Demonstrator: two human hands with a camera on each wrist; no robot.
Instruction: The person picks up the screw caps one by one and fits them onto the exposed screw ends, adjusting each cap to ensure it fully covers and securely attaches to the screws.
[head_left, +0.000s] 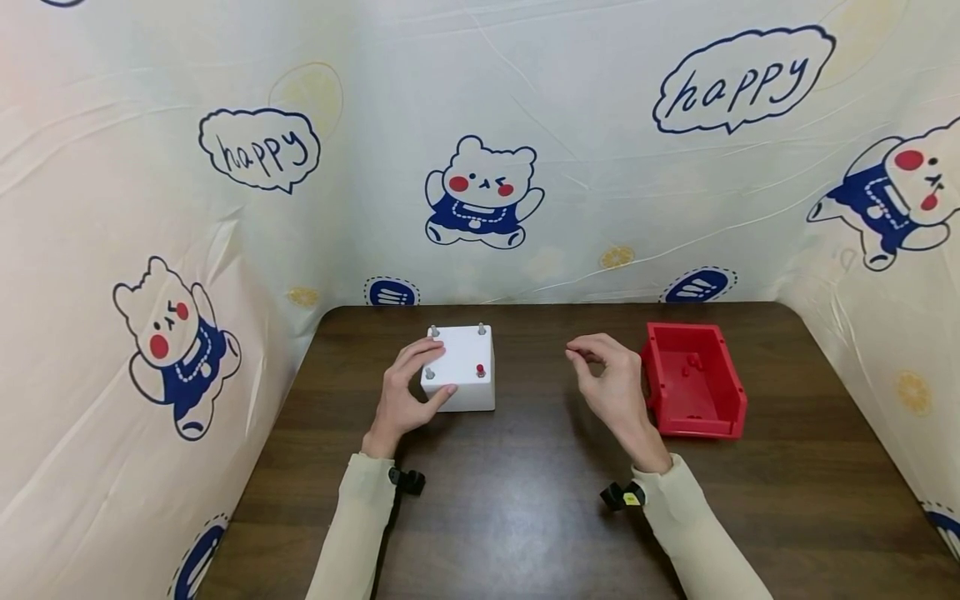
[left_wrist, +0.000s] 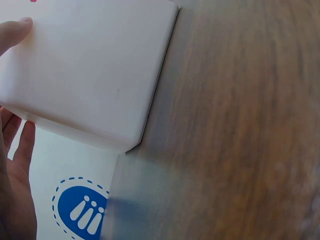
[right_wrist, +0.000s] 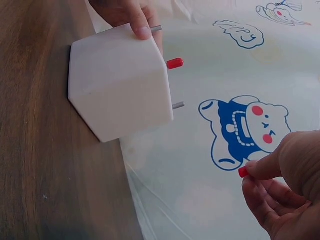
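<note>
On the table stands a white box (head_left: 459, 354) with a short metal post near each top corner. A red cap (head_left: 481, 370) covers the front right post; the bare grey posts (right_wrist: 178, 105) include one at the back right. My left hand (head_left: 408, 393) grips the box at its left side, thumb on the front and fingers at the top and far side. Apart from the box, to its right, my right hand (head_left: 611, 385) pinches a small loose red cap (right_wrist: 243, 172) between thumb and fingertip, plainest in the right wrist view.
To the right of my right hand sits a red plastic bin (head_left: 723, 367) with several small red caps (head_left: 692, 362) inside. The dark wooden table (head_left: 525, 500) meets a printed cloth (head_left: 585, 167) behind and at both sides.
</note>
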